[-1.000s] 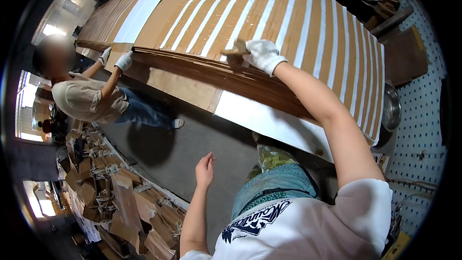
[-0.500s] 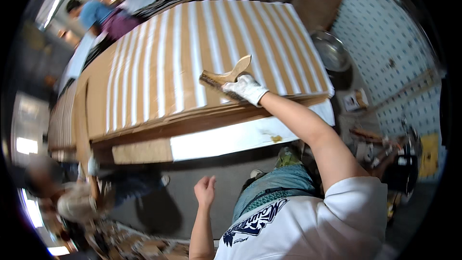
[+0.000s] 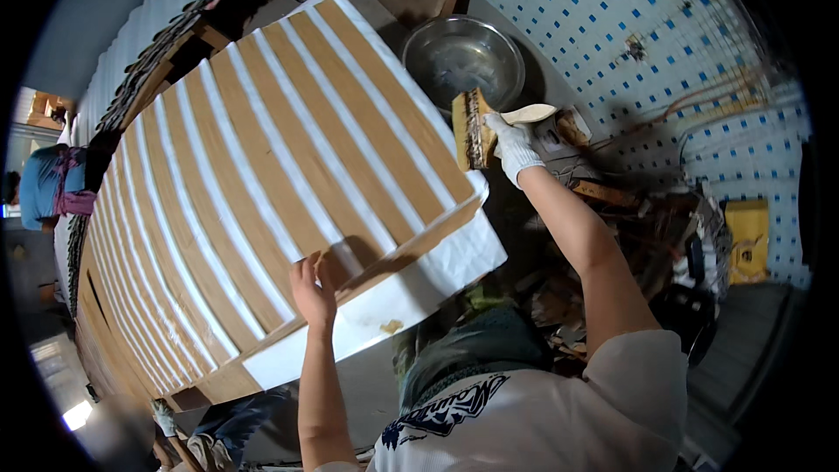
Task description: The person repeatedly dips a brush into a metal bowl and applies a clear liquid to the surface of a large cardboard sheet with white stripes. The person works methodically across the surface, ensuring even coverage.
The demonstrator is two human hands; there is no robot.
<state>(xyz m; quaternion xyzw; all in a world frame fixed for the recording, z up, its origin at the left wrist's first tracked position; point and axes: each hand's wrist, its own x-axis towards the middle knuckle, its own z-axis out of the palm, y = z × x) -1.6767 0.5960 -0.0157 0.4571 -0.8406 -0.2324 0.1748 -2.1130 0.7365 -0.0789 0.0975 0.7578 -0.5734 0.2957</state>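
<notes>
Gripping the brush (image 3: 469,127) close to its head, the right hand (image 3: 514,147), gloved in white, has its fingers closed around the wood near the handle. The brush is at the right corner of the stack (image 3: 350,183), beside the near rim of the bowl (image 3: 505,54); whether it touches either is hard to tell. Its broad head is toward the stack and its pale handle points away. A firm hold this near the head should steer so wide a tool better than one out at the handle's tip. The wrist is best turned so that the bristles clear both the rim and the corner, since a snag there could bend the top layers.

The left hand (image 3: 316,290), bare and empty, has its fingers loosely curled over the stack's near edge; contact is unclear. It does best kept light, as pressing or dragging could shift the striped top. The white sheet (image 3: 454,271) juts out below that edge, so leaning against it is best avoided.
</notes>
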